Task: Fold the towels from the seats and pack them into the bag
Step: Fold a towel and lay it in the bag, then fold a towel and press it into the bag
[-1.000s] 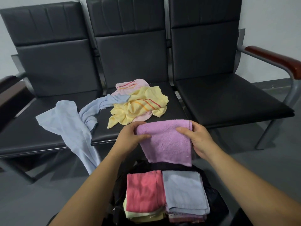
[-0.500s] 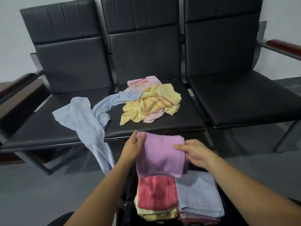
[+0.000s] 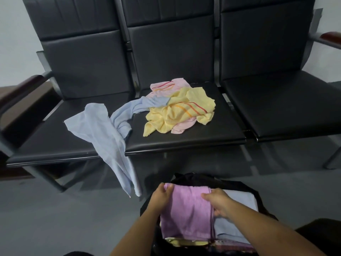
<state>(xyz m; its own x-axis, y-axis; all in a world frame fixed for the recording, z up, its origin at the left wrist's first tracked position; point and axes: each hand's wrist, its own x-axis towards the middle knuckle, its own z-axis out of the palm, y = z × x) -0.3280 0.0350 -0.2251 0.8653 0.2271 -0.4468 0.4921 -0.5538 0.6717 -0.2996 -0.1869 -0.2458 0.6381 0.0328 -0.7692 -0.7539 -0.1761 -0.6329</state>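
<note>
A folded purple towel (image 3: 188,211) lies on the left stack inside the open black bag (image 3: 190,177) on the floor. My left hand (image 3: 161,197) grips its far left corner. My right hand (image 3: 216,201) holds its right edge, thumb on top. A folded light blue towel (image 3: 238,200) sits beside it in the bag. On the middle seat (image 3: 184,139) lie a crumpled yellow striped towel (image 3: 177,111) and a pink striped towel (image 3: 169,85). An unfolded light blue towel (image 3: 107,133) drapes over the seat's front edge.
Three black seats stand in a row, with wooden armrests at the left (image 3: 20,87) and right (image 3: 330,36). The right seat (image 3: 284,100) holds nothing. Grey floor (image 3: 55,218) surrounds the bag.
Both hands have lowered the purple towel from in front of the seat edge down onto the left stack in the bag, covering the red towel.
</note>
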